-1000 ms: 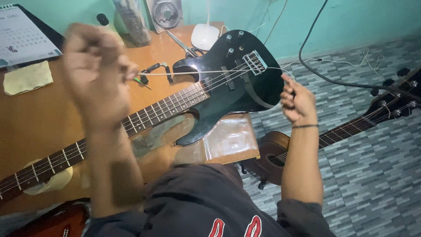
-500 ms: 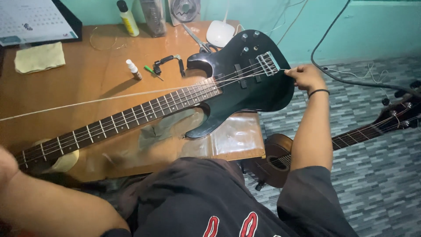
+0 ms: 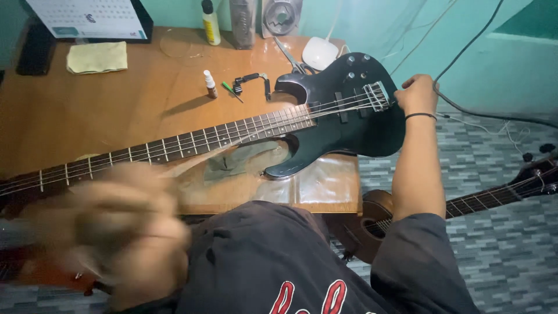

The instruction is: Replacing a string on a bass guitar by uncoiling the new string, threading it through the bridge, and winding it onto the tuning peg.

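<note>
Our right hand [image 3: 416,94] is curled shut against the bridge end of the black bass guitar [image 3: 325,122], which lies across the wooden desk [image 3: 116,110]. Our left hand [image 3: 110,232], at 8 o'clock, is a blur; can't tell its grip.

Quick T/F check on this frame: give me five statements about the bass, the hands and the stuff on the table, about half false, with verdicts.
1. The right hand is at the bridge end of the black bass guitar. True.
2. The left hand is sharp and rests on the yellow cloth. False: it is motion-blurred, low in the frame, far from the cloth.
3. A small dropper bottle stands on the wooden table. True.
4. The bass lies on the tiled floor. False: it lies across the table.
5. A second guitar lies on the floor. True.
</note>
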